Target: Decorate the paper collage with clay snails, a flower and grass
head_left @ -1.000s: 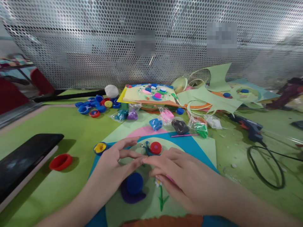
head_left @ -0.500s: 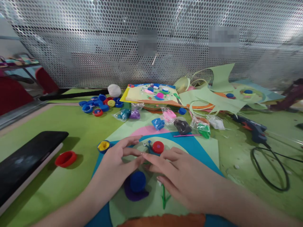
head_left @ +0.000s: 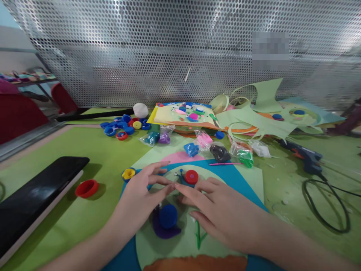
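Note:
My left hand [head_left: 143, 194] hovers over the paper picture [head_left: 166, 252], thumb and index finger pinched together. Whatever sits in that pinch is too small to make out. My right hand [head_left: 216, 209] comes in from the other side, its index fingertip touching the left fingertips, with the thumb apart and nothing visibly held. Behind the fingers is a clay snail with a red cap shell [head_left: 191, 177], partly covered. Below the left hand lies a purple clay snail with a blue cap shell [head_left: 168, 216]. A green clay stem [head_left: 198, 235] lies under the right thumb.
Left are a black phone [head_left: 42, 195], a red cap [head_left: 87, 188] and a blue cap with yellow clay [head_left: 128, 174]. Bagged clay [head_left: 220, 153], a pink stick [head_left: 225, 164] and several caps [head_left: 129, 130] lie farther back. Right is a glue gun [head_left: 307, 156] with its cord.
The whole view has shifted slightly, so things appear a little farther right. Both hands keep nearly the same pose, fingertips still meeting above the paper.

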